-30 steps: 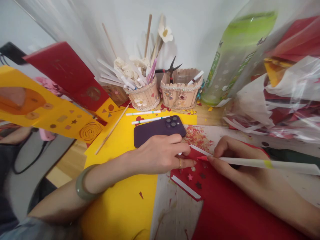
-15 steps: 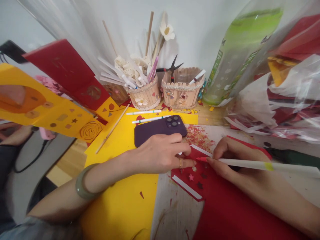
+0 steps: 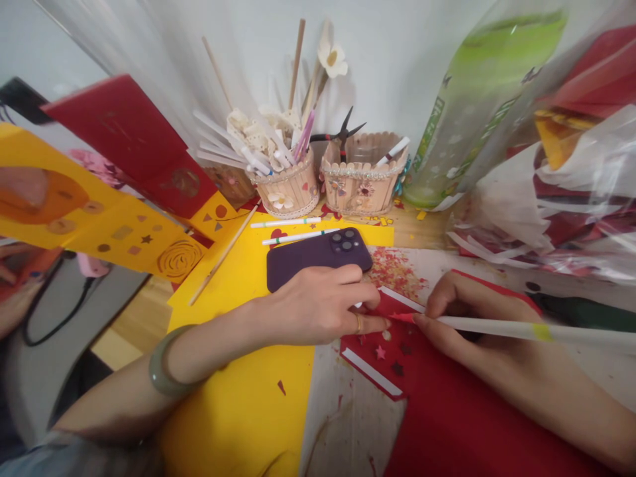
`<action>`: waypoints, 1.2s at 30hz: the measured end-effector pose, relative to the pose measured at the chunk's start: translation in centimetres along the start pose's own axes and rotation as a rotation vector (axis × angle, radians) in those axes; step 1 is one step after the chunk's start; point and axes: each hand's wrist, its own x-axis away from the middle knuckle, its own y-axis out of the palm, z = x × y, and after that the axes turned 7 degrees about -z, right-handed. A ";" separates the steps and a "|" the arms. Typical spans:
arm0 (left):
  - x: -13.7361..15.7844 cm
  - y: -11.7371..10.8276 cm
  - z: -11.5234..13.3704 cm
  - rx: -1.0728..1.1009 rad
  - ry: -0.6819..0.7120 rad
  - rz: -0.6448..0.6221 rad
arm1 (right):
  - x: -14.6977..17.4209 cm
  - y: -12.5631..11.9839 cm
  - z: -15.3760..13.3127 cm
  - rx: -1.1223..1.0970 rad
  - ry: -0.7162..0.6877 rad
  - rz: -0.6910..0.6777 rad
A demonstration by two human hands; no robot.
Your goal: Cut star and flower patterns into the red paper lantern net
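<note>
Worktop: pale wood (image 3: 348, 430), set before a plain wall (image 3: 412, 53); fine red and yellow scraps (image 3: 397, 271) lie beyond the hands.
Red paper: located near and right of centre, partly under the right hand (image 3: 477, 331); one end carries two white strips (image 3: 372, 373). Judged light, thin and easily creased. Take hold at a plain edge, clear of the strips, which may be sticky.
Small stars: a pink star (image 3: 380, 352) and a dark star (image 3: 397, 368) lie on the red paper between the strips. Judged very light and readily displaced by a sleeve. Lift singly at the points or with a fine tip.
White pen: held in the right hand, red tip pointing left and touching or just above the red paper; which one cannot be told. Judged light, stiff and smooth. Grip low on the barrel, just behind the tip.
Right fingers: closed narrowly around the white pen near its tip.
Left hand (image 3: 318, 308): palm down, fingers bent, one ringed finger reaching the red paper beside the red tip. A small white spot shows between the fingers; whether anything is held cannot be told.
Left side: yellow sheet (image 3: 248, 411) under the left forearm; dark phone (image 3: 308, 258) just beyond the left hand.
Far side: two wooden baskets (image 3: 285, 192) stand near the wall.
</note>
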 end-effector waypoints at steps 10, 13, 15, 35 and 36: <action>0.0 -0.1 0.0 -0.006 -0.002 -0.002 | 0.0 0.0 0.1 0.016 -0.013 0.001; 0.0 -0.1 -0.1 -0.011 -0.003 -0.001 | -0.1 0.0 0.1 0.026 -0.022 0.014; 0.0 -0.1 -0.1 -0.007 0.001 0.007 | 0.0 -0.1 0.1 0.032 -0.032 0.015; -0.2 -0.2 0.0 -0.003 -0.008 0.014 | 0.0 -0.1 -0.1 0.026 -0.024 -0.012; -0.2 -0.2 0.0 -0.003 -0.010 0.017 | 0.0 -0.1 -0.1 0.026 -0.024 -0.011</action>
